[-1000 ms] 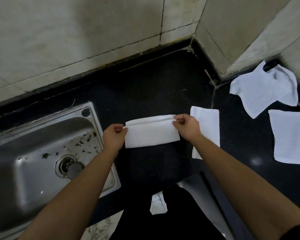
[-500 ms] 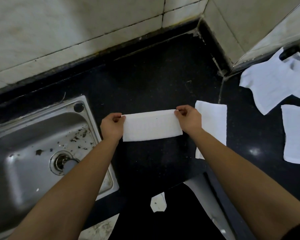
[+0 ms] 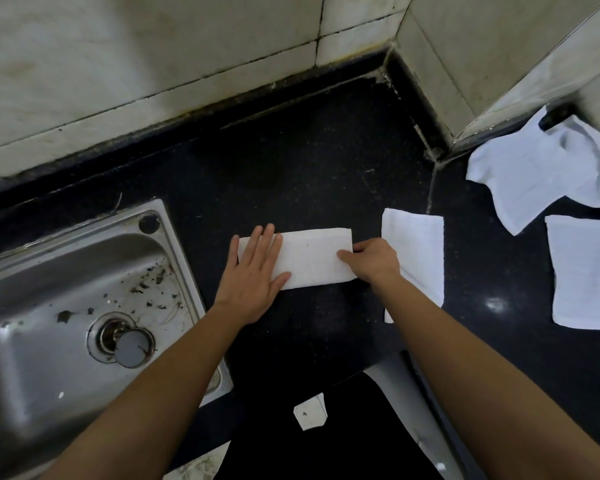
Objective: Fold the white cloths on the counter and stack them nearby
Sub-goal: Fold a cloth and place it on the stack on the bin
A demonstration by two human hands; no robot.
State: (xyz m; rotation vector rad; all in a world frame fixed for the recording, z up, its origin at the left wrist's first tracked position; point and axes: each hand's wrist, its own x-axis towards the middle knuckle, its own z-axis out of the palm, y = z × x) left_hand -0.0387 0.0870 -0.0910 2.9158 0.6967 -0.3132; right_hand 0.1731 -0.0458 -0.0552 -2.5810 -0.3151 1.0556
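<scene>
A white cloth (image 3: 312,258), folded into a long strip, lies flat on the black counter (image 3: 291,161) in the middle of the view. My left hand (image 3: 253,275) rests palm down with fingers spread on the strip's left end. My right hand (image 3: 371,259) pinches the strip's right end, thumb on top. A folded white cloth (image 3: 416,251) lies just right of it, partly under my right forearm. Further right lie a flat white cloth (image 3: 586,275) and a crumpled white cloth (image 3: 541,174).
A steel sink (image 3: 66,299) with debris and a drain plug sits at the left, its rim close to my left hand. Tiled walls (image 3: 153,57) close off the back and the right corner. The counter's front edge runs below my forearms.
The strip went from held at both ends to lying on the counter. My left hand let go of its end and now presses flat on it. My right hand still grips the right end.
</scene>
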